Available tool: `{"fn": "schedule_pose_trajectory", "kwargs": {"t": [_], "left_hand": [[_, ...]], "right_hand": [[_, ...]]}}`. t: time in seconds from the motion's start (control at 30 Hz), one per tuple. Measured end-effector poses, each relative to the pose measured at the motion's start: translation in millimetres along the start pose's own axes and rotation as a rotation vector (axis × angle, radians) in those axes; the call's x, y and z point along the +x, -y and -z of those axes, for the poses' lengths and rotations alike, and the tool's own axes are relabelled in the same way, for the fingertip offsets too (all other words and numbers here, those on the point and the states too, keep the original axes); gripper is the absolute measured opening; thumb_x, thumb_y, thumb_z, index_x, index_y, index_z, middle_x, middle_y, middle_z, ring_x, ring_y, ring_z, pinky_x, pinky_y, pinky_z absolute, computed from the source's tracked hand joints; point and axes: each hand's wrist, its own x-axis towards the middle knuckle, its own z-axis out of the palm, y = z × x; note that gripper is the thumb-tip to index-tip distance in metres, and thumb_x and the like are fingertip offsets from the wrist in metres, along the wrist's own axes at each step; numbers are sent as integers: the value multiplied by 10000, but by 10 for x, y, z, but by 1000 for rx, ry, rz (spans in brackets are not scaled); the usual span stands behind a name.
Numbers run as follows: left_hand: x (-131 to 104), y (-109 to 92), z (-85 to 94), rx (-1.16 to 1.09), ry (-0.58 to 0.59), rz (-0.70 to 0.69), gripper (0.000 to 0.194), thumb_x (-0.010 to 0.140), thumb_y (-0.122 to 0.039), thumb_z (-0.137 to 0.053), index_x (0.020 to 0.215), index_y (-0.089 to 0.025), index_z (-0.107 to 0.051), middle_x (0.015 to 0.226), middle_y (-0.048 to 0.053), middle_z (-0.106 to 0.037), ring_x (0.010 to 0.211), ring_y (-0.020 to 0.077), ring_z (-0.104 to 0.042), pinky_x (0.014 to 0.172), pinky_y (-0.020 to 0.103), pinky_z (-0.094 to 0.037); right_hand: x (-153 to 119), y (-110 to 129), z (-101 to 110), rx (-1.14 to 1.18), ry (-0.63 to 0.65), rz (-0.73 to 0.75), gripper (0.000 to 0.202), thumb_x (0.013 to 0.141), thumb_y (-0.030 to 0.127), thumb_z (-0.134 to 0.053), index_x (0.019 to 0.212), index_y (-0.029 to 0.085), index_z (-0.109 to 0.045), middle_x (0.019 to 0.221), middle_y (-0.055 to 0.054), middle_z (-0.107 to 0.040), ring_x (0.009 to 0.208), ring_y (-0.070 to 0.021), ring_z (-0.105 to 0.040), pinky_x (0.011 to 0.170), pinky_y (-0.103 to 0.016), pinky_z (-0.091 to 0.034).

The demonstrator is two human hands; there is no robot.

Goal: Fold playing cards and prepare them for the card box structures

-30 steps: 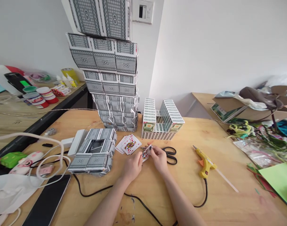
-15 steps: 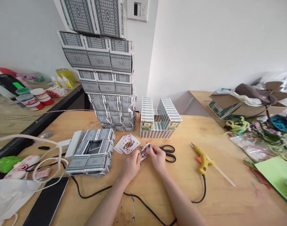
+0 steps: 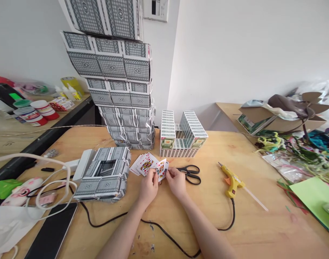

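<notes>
Between my two hands is a playing card [image 3: 162,169], face toward me and tilted up off the table. My left hand [image 3: 149,187] pinches its left edge, and my right hand [image 3: 176,181] grips the right edge. Whether more than one card is held, I cannot tell. A loose fan of playing cards [image 3: 145,163] lies face up just beyond my left hand. Black-handled scissors [image 3: 193,173] rest right of my right hand, their blades partly hidden behind it. Farther right lies a yellow glue gun [image 3: 233,183] with a glue stick in its back.
A tall tower of folded cards [image 3: 126,93] stands at the back left. In front of it lies a flat card-built block [image 3: 103,174]. Stacked card boxes [image 3: 183,135] stand behind my hands. A black cord [image 3: 164,230] crosses the table near my forearms; a tablet [image 3: 52,230] lies left.
The card has turned so its face shows more fully toward me. Both hands have shifted slightly left, still pinching its edges.
</notes>
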Motion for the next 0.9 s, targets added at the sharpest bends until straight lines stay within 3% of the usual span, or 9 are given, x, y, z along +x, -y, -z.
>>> {"fn": "schedule_pose_trajectory", "kwargs": {"t": [0.13,0.37,0.57,0.7,0.8,0.9], "left_hand": [[2,15,-5,6,-11,3,111,877,-265,-341,857,-206,-434,589,1,-606,516,166,-601,472,223,-360],[14,19,14,19,-38,18,119,889,-271,-339,862,-206,-435,607,13,-611,563,178,-629,478,223,-365],[-4,-3,-19,35,-10,40,126,867,-256,-395,774,-202,-462,576,25,-578,526,194,-603,439,229,-282],[-10,-37,-18,-16,18,47,117,845,-235,-426,743,-205,-474,562,11,-555,542,182,-587,460,222,-296],[9,-37,10,-67,19,75,142,842,-234,-414,711,-204,-459,564,0,-536,543,165,-558,484,218,-315],[44,-18,43,-135,28,109,181,842,-248,-388,670,-202,-420,563,-16,-505,536,144,-517,502,213,-341]], "right_hand": [[-37,28,-64,36,-69,-29,256,796,320,-483,864,163,-673,815,-77,-716,712,-204,-652,670,-300,-516],[39,41,-34,375,37,-89,235,736,304,-555,884,159,-664,909,-91,-710,816,-231,-667,786,-377,-522],[-20,30,-45,97,-103,-41,248,768,288,-513,919,176,-675,886,-74,-711,793,-215,-658,773,-348,-513],[-67,16,-45,-65,-205,-43,253,777,312,-512,911,175,-677,850,-73,-708,727,-203,-649,719,-320,-509],[-36,25,1,4,-158,-41,277,785,385,-525,860,170,-683,804,-64,-704,703,-205,-635,687,-307,-500],[29,53,44,299,-29,-133,404,809,502,-480,768,149,-671,725,-68,-687,663,-219,-621,616,-315,-492]]}}
